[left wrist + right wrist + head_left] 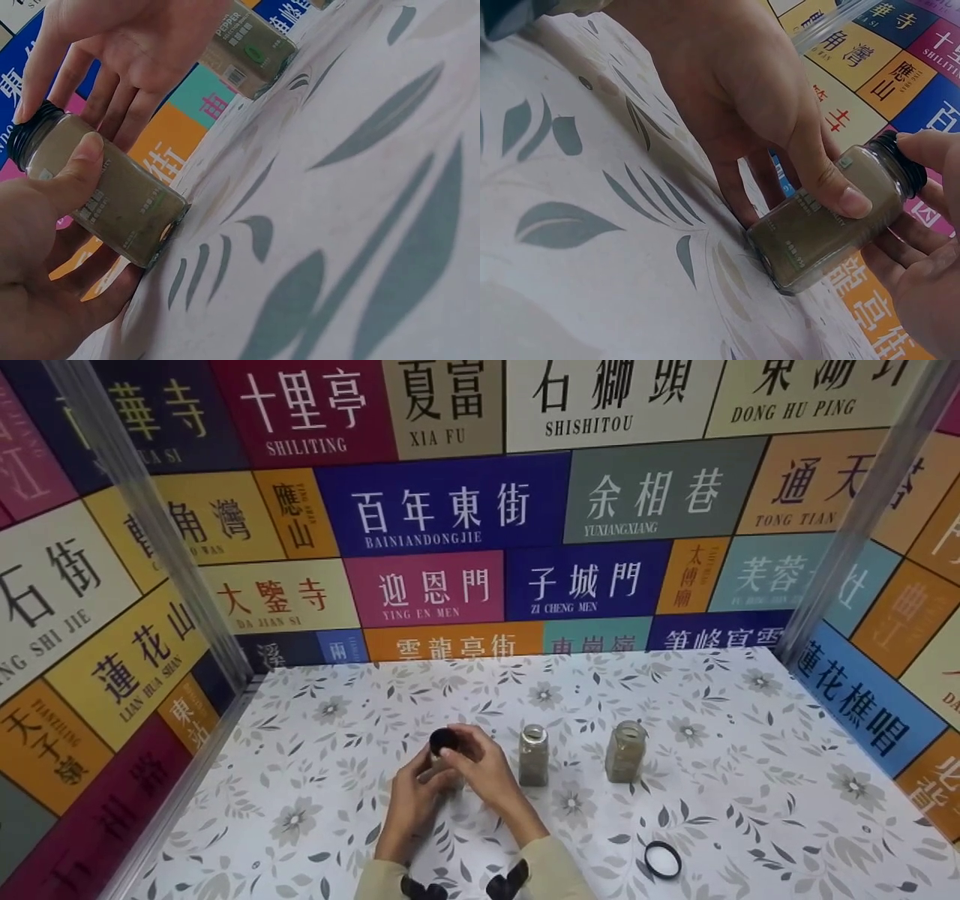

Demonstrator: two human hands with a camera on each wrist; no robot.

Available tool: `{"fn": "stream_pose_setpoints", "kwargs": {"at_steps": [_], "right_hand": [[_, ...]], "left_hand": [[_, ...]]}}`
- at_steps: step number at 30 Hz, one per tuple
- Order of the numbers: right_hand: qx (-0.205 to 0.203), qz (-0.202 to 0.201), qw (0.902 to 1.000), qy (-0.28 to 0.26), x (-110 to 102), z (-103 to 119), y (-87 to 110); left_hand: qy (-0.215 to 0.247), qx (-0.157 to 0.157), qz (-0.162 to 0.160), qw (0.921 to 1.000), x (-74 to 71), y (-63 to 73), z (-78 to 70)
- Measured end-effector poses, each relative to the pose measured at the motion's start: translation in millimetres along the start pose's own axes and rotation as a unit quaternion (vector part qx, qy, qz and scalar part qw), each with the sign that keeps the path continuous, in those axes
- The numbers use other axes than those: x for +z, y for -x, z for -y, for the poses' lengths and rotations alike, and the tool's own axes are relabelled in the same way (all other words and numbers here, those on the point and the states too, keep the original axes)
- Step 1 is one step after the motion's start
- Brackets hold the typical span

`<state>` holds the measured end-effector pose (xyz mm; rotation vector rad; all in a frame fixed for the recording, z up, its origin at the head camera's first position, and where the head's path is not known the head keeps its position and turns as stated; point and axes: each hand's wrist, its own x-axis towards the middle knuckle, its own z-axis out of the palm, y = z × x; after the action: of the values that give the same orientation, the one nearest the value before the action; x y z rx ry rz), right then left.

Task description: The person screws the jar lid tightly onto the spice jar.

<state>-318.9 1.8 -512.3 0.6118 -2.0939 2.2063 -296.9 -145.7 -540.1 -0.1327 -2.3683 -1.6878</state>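
Note:
A glass spice jar (112, 195) of brownish powder, with a black lid (444, 742) on its mouth, stands slightly tilted with its base at the tabletop. My left hand (416, 802) grips the jar's body, thumb across the front label and fingers behind, as the right wrist view also shows on the jar (825, 225). Up at the top, my right hand (484, 765) holds the black lid (904, 165) between thumb and fingers. Right of the hands are two similar lidless jars, a nearer one (534, 761) and a farther one (626, 757).
A round black-rimmed lid (663, 860), pale in the middle, lies at the front right of the floral-patterned tabletop (300, 765). Coloured sign-printed panels (442, 506) rise behind and along both sides, with clear corner strips (847, 525) between them.

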Motion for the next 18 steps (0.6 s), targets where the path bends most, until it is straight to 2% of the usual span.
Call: {"fn": "stream_pose_setpoints", "kwargs": {"at_steps": [2,9,14,18], "right_hand": [[-0.001,0.004,1.0000,0.007,0.0,-0.4,0.0],[-0.006,0.007,0.9999,0.010,-0.5,-1.3,-1.3],[-0.004,0.009,1.0000,-0.003,0.2,-0.7,-0.5],[-0.008,0.005,0.9999,-0.005,0.2,-0.6,-0.1]], "left_hand": [[0.000,-0.004,-0.002,1.0000,-0.5,-0.1,0.5],[-0.006,0.016,0.002,0.9998,-0.3,-1.0,0.5],[0.010,0.037,0.013,0.9992,-0.9,-0.6,0.9],[0.031,0.031,0.019,0.9989,-0.8,-0.1,0.3]]}}
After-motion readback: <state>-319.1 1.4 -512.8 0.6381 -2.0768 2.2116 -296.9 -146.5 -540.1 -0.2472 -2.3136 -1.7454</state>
